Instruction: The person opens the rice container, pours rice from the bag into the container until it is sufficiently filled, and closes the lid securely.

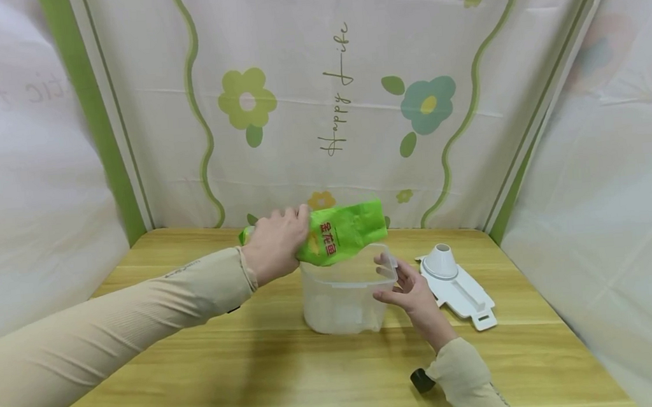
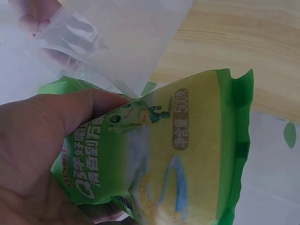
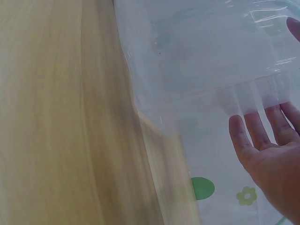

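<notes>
My left hand [image 1: 279, 242] grips a bright green plastic packet [image 1: 356, 226], printed with Chinese characters, and holds it on its side above a clear plastic container [image 1: 340, 308]. In the left wrist view, the thumb presses on the packet face, which reads 500克; its contents are hidden. One crimped end of the packet extends over the container's opening. The container stands upright on the table. At its right side, my right hand [image 1: 416, 295] holds the wall near the rim, thumb in front and fingers behind. Through the clear wall the fingertips [image 3: 236, 123] show faintly in the right wrist view.
A white plastic lid-like piece [image 1: 468, 301] with a cone-shaped spout [image 1: 441, 261] lies right of the container. The wooden table [image 1: 294, 385] is enclosed by pale flower-printed curtains [image 1: 293, 72] at the back and sides.
</notes>
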`<state>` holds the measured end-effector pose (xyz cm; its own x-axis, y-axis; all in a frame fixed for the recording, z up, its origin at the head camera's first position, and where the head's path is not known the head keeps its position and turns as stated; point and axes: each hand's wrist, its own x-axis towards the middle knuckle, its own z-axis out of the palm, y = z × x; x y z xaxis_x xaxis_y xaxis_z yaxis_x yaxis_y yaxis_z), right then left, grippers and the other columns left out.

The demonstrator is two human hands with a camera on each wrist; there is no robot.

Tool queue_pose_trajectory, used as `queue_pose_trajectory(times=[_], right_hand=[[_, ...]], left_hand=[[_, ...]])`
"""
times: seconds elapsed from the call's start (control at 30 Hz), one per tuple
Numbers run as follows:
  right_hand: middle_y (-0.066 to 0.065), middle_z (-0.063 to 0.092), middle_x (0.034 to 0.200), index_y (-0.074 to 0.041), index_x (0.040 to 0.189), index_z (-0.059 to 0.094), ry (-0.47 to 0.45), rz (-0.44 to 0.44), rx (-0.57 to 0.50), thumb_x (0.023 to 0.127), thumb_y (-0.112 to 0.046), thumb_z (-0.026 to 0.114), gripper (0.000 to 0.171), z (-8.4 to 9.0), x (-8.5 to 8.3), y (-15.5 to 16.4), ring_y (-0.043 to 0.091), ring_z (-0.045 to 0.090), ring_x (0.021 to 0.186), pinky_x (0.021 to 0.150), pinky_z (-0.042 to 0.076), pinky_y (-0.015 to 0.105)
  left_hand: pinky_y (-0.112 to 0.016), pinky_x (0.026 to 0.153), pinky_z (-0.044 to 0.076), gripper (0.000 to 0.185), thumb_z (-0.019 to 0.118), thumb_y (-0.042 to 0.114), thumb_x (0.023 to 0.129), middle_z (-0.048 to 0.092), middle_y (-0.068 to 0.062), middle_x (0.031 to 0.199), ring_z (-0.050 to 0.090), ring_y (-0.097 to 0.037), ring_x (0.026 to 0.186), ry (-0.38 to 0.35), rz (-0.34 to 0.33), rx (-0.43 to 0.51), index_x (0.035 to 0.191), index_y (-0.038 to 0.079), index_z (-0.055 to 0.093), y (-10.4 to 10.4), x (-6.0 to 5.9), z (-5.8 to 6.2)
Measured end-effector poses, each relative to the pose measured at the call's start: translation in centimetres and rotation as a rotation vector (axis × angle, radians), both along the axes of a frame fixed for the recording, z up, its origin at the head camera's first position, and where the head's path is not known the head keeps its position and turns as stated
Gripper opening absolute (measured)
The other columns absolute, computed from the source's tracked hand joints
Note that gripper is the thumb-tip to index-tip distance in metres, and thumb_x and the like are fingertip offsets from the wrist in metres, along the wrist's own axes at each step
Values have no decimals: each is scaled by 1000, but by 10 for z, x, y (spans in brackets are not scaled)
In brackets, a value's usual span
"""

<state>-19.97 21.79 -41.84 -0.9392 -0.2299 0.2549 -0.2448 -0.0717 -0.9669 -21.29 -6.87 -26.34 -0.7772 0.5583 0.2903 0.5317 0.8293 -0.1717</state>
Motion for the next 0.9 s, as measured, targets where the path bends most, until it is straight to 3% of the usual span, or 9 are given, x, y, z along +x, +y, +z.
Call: queue_pose_trajectory(times=[0.2, 0.37, 0.6, 0.9], right_hand=[[11, 43, 149, -9, 149, 41, -1, -13, 9, 83, -4, 78, 75, 1, 0, -1, 26, 37, 136, 102, 40, 35], [15, 40, 151, -4, 150, 37, 5, -4, 17, 84, -4, 78, 78, 0, 0, 0, 27, 35, 137, 102, 41, 34], [10, 44, 148, -8, 149, 41, -4, -4, 15, 83, -6, 79, 76, 1, 0, -1, 27, 37, 135, 101, 43, 34], [13, 43, 149, -7, 148, 43, -8, -7, 14, 83, -7, 79, 74, 0, 0, -1, 27, 36, 136, 101, 43, 33]], left_hand=[[-33, 43, 48, 33, 68, 0, 76, 47, -9, 75, 51, -24, 62, 45, -10, -40, 99, 2, 45, 3, 1, 0], [-32, 41, 46, 31, 68, 1, 77, 46, -8, 74, 51, -24, 62, 60, -11, -62, 96, 3, 44, 5, 1, 0], [-33, 41, 44, 31, 68, 1, 79, 49, -9, 77, 52, -25, 64, 86, -21, -94, 99, 4, 45, 8, 3, 0], [-39, 49, 52, 25, 63, -1, 84, 53, -11, 80, 57, -29, 69, 144, -24, -173, 103, 3, 47, 10, 3, 0]])
